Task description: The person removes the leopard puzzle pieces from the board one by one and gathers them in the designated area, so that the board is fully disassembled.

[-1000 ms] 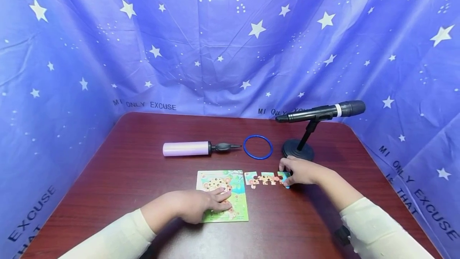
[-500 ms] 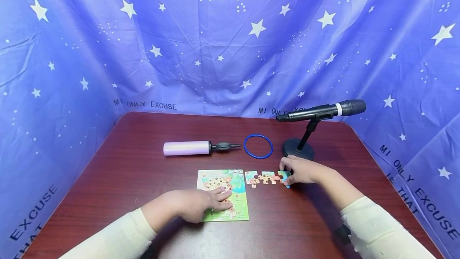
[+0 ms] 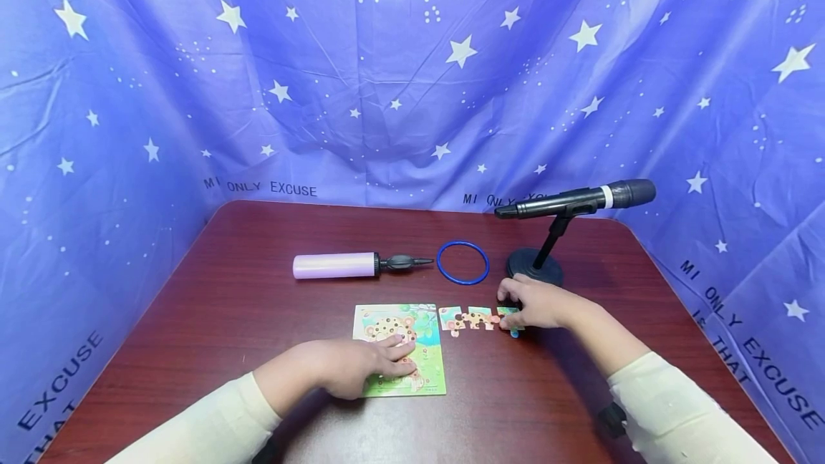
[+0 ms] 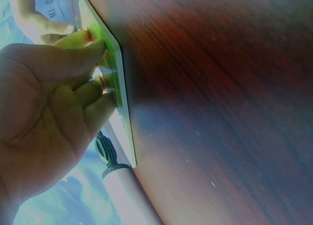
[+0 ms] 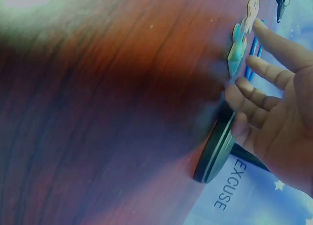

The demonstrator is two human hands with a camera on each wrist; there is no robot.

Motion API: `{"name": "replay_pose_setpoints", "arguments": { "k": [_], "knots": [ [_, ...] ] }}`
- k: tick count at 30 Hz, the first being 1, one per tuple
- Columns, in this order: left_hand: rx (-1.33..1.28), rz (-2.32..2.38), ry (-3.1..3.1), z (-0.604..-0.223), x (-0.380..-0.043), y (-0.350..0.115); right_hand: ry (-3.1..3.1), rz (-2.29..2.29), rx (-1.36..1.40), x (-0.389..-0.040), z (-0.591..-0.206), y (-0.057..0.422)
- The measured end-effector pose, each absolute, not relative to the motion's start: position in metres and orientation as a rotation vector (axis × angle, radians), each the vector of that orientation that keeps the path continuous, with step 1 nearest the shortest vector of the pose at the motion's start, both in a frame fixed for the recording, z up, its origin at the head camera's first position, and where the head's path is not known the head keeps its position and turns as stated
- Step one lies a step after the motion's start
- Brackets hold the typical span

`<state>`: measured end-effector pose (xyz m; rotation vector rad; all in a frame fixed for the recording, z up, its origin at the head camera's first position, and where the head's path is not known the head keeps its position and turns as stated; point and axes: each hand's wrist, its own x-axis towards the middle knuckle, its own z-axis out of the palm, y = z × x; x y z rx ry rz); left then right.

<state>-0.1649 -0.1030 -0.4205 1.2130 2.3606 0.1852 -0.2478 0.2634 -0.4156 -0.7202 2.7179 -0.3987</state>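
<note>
My left hand (image 3: 351, 367) rests on a square puzzle board (image 3: 430, 371) printed with a spotted cartoon animal, fingers spread and covering its lower left. In the left wrist view the fingers (image 4: 100, 105) lie against the board's face. Right of the board, a row of jigsaw pieces lies on the table: a left piece (image 3: 450, 315), a middle piece (image 3: 478, 321) and a right piece (image 3: 514, 333). Over the right piece is my right hand (image 3: 540, 304), fingers loosely bent. In the right wrist view thumb and fingers stand apart, beside the blue-green piece (image 5: 237, 51), with nothing between them.
Behind the board lies a pink hand pump (image 3: 335, 266) with a black nozzle. A blue ring (image 3: 438, 263) lies right of its tip. Close behind my right hand stands a black microphone (image 3: 580, 199) on a round base (image 3: 515, 263). A starry curtain (image 3: 361, 92) hangs around the table.
My right thumb and fingertips have shifted slightly left and loosened from the right jigsaw piece, showing more of its lower edge. The left hand and the board have stayed in place.
</note>
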Motion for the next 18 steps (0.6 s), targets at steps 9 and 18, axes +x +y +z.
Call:
{"name": "replay_pose_setpoints", "arguments": {
  "k": [9, 18],
  "knots": [
    [1.216, 0.193, 2.359, -0.42, -0.165, -0.103, 2.777, -0.326, -0.91, -0.249, -0.418, 0.229],
    [1.278, 0.212, 2.342, -0.421, -0.168, -0.107, 2.758, -0.268, -1.134, -0.225, -0.419, 0.17]
  ]
}}
